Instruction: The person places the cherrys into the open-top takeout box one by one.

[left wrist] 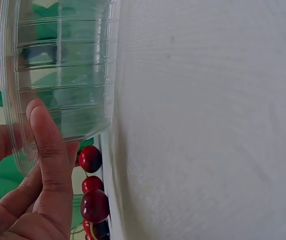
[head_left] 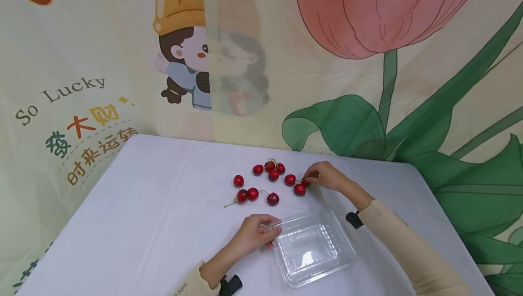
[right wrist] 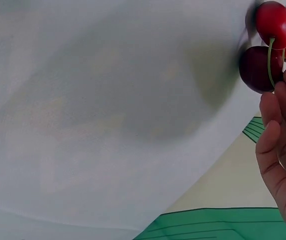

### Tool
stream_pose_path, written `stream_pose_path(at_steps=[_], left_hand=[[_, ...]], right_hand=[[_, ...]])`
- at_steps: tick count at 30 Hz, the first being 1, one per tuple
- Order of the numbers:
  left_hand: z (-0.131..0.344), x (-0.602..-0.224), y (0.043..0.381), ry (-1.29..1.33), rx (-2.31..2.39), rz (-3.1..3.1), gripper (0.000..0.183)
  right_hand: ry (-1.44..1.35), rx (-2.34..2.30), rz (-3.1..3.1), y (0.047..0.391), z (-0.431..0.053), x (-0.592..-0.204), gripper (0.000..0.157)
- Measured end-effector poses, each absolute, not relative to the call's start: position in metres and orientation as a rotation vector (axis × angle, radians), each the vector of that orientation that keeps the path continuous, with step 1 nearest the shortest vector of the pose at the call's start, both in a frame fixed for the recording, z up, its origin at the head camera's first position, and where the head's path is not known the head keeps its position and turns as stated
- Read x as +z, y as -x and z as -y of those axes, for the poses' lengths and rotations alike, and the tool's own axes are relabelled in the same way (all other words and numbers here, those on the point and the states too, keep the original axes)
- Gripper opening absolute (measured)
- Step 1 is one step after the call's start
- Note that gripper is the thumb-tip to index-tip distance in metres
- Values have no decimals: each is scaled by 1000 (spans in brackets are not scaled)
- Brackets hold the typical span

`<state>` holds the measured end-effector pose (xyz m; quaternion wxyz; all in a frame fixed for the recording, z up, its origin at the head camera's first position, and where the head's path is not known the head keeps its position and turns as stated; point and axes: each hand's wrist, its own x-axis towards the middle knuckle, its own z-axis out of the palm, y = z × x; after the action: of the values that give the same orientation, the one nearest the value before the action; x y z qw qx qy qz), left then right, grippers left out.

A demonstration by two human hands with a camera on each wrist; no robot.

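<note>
So the left hand [head_left: 255, 232] is curled round the near-left corner of the clear plastic tray [head_left: 312, 247], thumb on the rim, down at the front of the white worktop [head_left: 155, 205]. Right hand [head_left: 324, 175] is stretched further back, fingertips pinching a cherry stem [right wrist: 269, 62] beside the loose cherries [head_left: 273, 175].

Person wears long cream/beige sleeves on both arms. Black wrist-mounted device w/ strap by each cuff. Left hand [head_left: 255, 234] & right hand [head_left: 325, 175] bare, no rings.
</note>
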<state>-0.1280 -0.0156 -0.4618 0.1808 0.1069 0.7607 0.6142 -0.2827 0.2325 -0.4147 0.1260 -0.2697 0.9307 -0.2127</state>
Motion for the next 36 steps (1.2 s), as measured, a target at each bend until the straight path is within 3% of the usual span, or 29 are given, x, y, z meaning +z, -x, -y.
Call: stream_pose_path(at_steps=[21, 36], left_hand=[[17, -460, 126, -331, 1759, -2129, 35], [17, -462, 125, -314, 1749, -2125, 34]], right_hand=[[782, -730, -2830, 273, -250, -387, 8], [953, -733, -2921, 251, -261, -359, 8]])
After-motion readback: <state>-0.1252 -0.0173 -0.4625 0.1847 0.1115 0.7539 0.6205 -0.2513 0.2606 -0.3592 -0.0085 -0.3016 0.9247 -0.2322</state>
